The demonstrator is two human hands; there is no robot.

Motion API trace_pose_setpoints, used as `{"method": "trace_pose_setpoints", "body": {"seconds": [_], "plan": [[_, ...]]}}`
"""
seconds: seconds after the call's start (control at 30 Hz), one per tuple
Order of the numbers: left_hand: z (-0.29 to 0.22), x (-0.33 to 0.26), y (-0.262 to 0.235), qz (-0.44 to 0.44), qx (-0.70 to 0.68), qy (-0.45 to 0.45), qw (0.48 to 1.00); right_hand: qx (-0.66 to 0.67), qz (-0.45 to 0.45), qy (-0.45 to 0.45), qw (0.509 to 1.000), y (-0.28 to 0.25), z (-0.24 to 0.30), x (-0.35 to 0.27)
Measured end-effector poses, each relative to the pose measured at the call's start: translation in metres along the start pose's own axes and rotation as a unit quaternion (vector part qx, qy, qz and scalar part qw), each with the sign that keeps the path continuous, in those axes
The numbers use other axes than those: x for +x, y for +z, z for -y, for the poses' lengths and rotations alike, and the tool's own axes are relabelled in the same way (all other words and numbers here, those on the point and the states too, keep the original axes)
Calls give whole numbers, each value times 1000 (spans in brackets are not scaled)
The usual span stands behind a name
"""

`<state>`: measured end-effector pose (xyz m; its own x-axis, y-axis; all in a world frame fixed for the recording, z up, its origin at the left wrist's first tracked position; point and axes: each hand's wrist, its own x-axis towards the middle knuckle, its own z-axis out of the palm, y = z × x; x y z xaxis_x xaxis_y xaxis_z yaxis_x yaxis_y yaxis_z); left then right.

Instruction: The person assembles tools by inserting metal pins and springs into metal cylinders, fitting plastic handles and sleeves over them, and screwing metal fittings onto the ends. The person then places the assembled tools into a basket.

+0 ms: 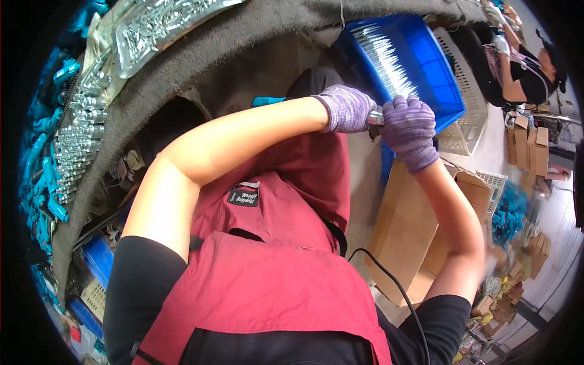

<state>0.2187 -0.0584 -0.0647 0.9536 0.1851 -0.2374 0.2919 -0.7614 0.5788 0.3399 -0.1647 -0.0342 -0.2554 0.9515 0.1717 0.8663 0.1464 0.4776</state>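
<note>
My left hand (348,109), in a purple knit glove, is closed with its fist facing my right hand. A short, shiny metal cylinder (375,117) shows between the two fists, its ends hidden in the gloves. My right hand (409,131), in a matching glove, is wrapped around the other end of it. Both hands are at the near corner of a blue plastic crate (447,100). Inside that crate lies a row of long, shiny, pointed metal pieces (383,58). A teal piece (267,101) sticks out past my left forearm.
A carpet-covered bench edge (182,67) curves along the left and top. On it are a metal tray (131,58) of small parts, metal fittings (85,131) and teal handles (39,158). An open cardboard box (395,231) stands at right. Another person (517,73) works at upper right.
</note>
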Motion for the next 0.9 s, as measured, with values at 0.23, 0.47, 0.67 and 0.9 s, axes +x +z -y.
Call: {"method": "trace_pose_setpoints", "body": {"seconds": [0.23, 0.47, 0.67, 0.9], "plan": [[20, 8, 32, -40, 64, -2, 997, 141, 311, 128, 931, 29, 24, 5], [20, 13, 46, -55, 84, 19, 995, 262, 516, 233, 782, 38, 23, 7], [24, 21, 36, 14, 60, 3, 998, 124, 294, 102, 942, 39, 21, 5], [22, 17, 50, -29, 101, 48, 993, 256, 471, 202, 820, 40, 29, 5]]}}
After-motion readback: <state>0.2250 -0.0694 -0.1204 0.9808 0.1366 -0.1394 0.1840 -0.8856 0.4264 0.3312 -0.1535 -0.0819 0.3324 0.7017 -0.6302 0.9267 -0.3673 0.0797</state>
